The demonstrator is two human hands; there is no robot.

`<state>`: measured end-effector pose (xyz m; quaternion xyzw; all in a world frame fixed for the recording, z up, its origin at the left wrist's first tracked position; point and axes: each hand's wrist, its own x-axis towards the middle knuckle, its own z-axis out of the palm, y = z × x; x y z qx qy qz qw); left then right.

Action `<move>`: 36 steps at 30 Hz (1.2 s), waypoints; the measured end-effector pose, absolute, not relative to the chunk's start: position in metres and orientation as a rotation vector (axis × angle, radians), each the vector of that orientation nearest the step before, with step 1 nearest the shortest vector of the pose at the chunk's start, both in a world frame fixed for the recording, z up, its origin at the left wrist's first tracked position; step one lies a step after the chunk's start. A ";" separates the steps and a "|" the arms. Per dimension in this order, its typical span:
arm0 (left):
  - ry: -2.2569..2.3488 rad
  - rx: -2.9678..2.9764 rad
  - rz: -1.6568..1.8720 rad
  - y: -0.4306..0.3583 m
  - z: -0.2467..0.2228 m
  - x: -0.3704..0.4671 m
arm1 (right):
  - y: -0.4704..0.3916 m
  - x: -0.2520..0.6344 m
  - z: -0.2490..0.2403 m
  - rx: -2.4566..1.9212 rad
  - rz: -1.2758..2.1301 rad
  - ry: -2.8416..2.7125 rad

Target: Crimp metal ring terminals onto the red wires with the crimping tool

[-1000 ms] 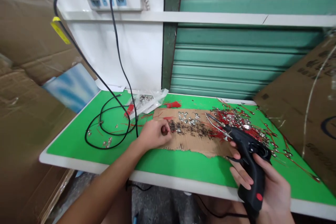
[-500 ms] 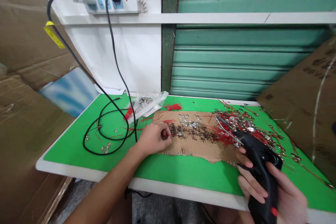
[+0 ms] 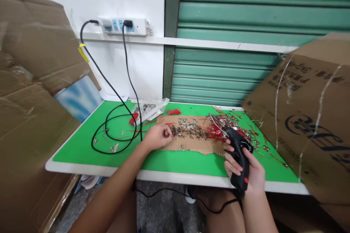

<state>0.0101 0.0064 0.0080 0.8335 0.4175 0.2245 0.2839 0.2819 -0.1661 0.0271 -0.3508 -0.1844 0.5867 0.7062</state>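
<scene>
The right hand (image 3: 247,171) is clenched round the grip of a black soldering gun (image 3: 237,154), held over the near right part of the green table (image 3: 82,145), its wire tip aimed far-left at a pile of red wires (image 3: 232,125) with metal terminals. The left hand (image 3: 157,137) rests on the left end of a cardboard sheet (image 3: 191,142), fingers curled and pinching something small; what it is cannot be made out. Rows of small metal terminals (image 3: 188,123) lie on the sheet between the two hands.

This looks like the step of readying one piece for soldering: the left hand has a part at the sheet, the gun waits apart from it. The next move, as I judge it, calls for bringing tip and part together on the sheet, with a steady left pinch and the fingers kept off the hot wire.

Room is tight on the right: a big carton (image 3: 306,116) leans over the table's right end, close to the gun hand. To the left, a coiled black cord (image 3: 115,134) and a plastic bag (image 3: 150,107) lie on the green, with bare surface near the front edge. The gun's own cord hangs below the near edge and could snag there.
</scene>
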 end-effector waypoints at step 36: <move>1.093 2.409 0.637 0.015 0.057 0.097 | -0.173 0.289 0.017 -0.516 1.182 -0.307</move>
